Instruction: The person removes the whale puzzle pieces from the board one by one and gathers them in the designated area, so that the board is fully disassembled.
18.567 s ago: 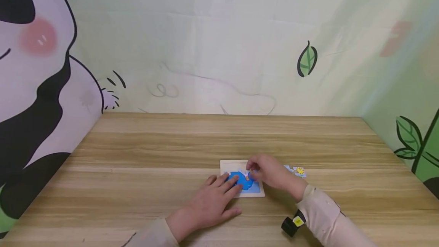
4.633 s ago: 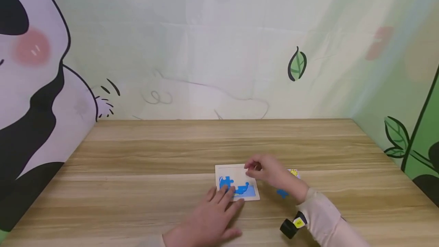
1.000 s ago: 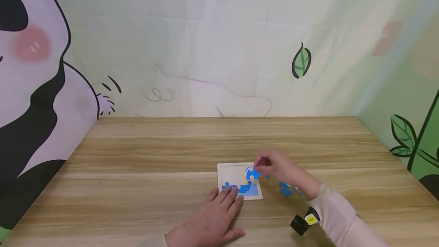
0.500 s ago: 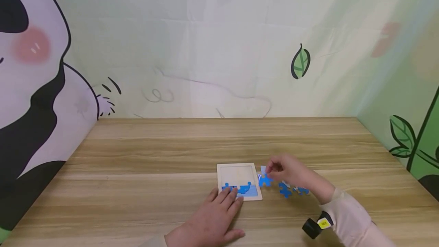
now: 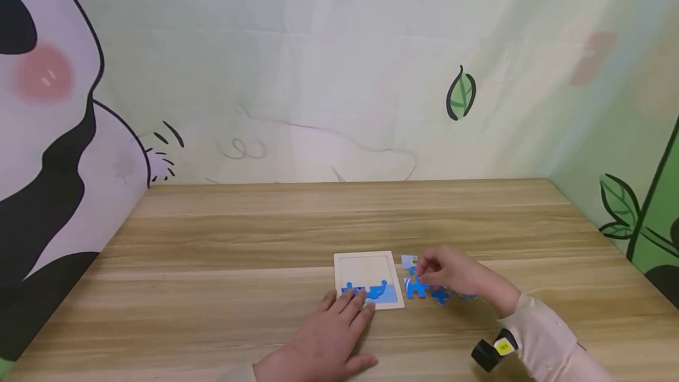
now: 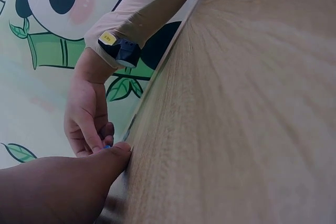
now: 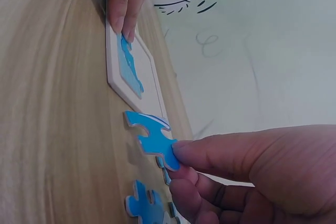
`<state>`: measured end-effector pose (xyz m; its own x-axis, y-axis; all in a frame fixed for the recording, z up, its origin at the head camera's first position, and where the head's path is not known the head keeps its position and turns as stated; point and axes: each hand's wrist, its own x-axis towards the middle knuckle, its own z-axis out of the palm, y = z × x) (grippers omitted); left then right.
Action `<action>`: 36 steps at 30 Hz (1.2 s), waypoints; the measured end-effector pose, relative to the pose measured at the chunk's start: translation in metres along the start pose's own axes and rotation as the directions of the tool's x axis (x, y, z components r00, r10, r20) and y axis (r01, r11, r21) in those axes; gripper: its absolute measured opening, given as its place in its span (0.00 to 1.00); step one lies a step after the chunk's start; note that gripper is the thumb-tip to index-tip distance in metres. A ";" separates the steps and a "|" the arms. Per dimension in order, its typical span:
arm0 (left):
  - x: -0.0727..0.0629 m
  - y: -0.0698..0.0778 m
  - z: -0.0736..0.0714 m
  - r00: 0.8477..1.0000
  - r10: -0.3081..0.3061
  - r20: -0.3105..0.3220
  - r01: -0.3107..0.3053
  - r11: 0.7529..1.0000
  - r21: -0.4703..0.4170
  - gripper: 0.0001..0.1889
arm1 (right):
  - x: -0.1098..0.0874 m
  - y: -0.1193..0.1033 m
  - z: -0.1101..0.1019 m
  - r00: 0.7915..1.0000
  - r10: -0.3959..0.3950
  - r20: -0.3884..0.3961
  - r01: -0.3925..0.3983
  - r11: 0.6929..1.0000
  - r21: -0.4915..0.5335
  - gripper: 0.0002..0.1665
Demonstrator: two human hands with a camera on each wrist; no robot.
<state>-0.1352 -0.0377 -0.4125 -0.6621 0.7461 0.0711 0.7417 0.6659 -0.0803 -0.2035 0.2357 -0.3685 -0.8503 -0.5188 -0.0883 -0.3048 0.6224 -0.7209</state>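
A square wooden puzzle tray (image 5: 366, 267) lies on the table, with blue pieces (image 5: 389, 295) along its near side and bare wood beyond. My left hand (image 5: 329, 335), fingers straight, rests on those pieces and the tray's near edge. Right of the tray, my right hand (image 5: 456, 270) pinches a blue jigsaw piece (image 7: 157, 140) between thumb and fingers, tilted in the right wrist view. Another blue jigsaw piece (image 5: 439, 295) and several others lie under and around that hand, partly hidden by it. The left wrist view shows mainly my left thumb (image 6: 113, 163).
The wooden table (image 5: 239, 229) reaches back to a wall printed with a panda (image 5: 48, 134) and leaves. A black wrist camera (image 5: 487, 353) sits on my right wrist.
Over the earlier frames, pieces have left the tray for the table on the right. In the last second, my right hand has carried a blue piece rightward off the tray. My left hand stays.
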 end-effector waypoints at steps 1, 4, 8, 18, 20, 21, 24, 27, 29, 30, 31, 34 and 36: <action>0.000 0.000 0.000 1.000 -0.002 0.002 0.002 1.000 -0.002 0.39 | 0.000 0.000 0.000 1.000 -0.001 0.001 0.001 1.000 -0.005 0.03; 0.000 0.000 0.000 1.000 -0.007 0.018 0.007 1.000 -0.010 0.39 | 0.001 0.002 0.001 1.000 0.000 -0.004 0.000 1.000 -0.028 0.03; 0.000 0.000 0.000 1.000 -0.005 0.008 0.005 1.000 0.001 0.39 | 0.002 0.004 0.003 1.000 -0.002 -0.020 0.001 0.997 -0.074 0.02; -0.001 0.001 -0.004 1.000 -0.006 0.008 0.005 1.000 0.020 0.40 | 0.005 0.006 0.007 0.998 0.004 -0.056 -0.011 0.990 -0.140 0.03; 0.000 0.002 -0.005 1.000 -0.009 0.018 0.009 1.000 0.020 0.40 | 0.005 0.007 0.008 0.998 0.016 -0.059 -0.025 0.989 -0.145 0.03; 0.000 0.002 -0.005 1.000 -0.009 0.020 0.009 1.000 0.022 0.40 | 0.005 0.007 0.008 0.998 0.021 -0.061 -0.030 0.989 -0.148 0.03; 0.000 0.002 -0.005 0.999 -0.014 0.034 0.013 1.000 0.020 0.40 | 0.006 0.005 0.010 0.997 0.035 -0.063 -0.044 0.987 -0.153 0.03; -0.001 0.001 -0.005 0.999 -0.014 0.042 0.013 1.000 0.023 0.40 | 0.006 0.003 0.010 0.997 0.037 -0.073 -0.049 0.986 -0.162 0.03; -0.001 0.001 -0.005 0.999 -0.011 0.040 0.010 1.000 0.028 0.40 | 0.006 0.002 0.010 0.996 0.033 -0.082 -0.047 0.985 -0.165 0.03; -0.001 0.001 -0.005 0.999 -0.008 0.034 0.007 0.999 0.033 0.39 | 0.006 0.001 0.010 0.996 0.029 -0.087 -0.044 0.985 -0.166 0.03; -0.001 0.001 -0.005 1.000 -0.006 0.029 0.005 0.999 0.038 0.39 | 0.006 0.000 0.010 0.996 0.023 -0.090 -0.038 0.986 -0.164 0.03; -0.001 0.001 -0.006 1.000 -0.001 0.014 0.001 0.999 0.049 0.39 | 0.006 -0.002 0.010 0.995 0.007 -0.102 -0.022 0.988 -0.155 0.03; -0.002 0.001 -0.006 1.000 -0.003 0.013 0.002 0.999 0.052 0.39 | 0.007 -0.004 0.011 0.994 -0.008 -0.113 -0.009 0.989 -0.151 0.03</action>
<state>-0.1326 -0.0383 -0.4068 -0.6657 0.7439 0.0584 0.7336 0.6667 -0.1316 -0.2035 0.2235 -0.3742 -0.8911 -0.4538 -0.0043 -0.3578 0.7084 -0.6084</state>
